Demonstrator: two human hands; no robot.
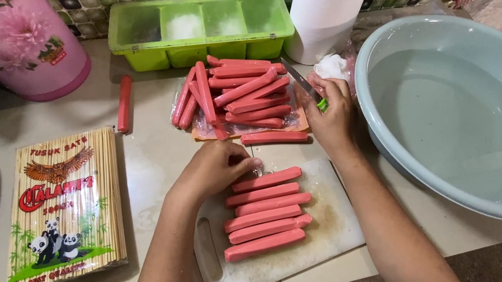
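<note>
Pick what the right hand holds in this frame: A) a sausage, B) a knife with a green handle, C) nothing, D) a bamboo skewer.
B: the right hand closes around a green handle, and the knife blade points up toward the pile of sausages behind the cutting board.

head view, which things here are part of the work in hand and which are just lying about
In use:
- six pink sausages on the white plastic cutting board
- left hand, touching the top sausage
- right hand, holding a green-handled knife
- pile of pink sausages on its wrapper

Lying about:
- packet of bamboo skewers
- pale blue basin
- green lidded tray
- paper roll
- pink flowered jug
</note>
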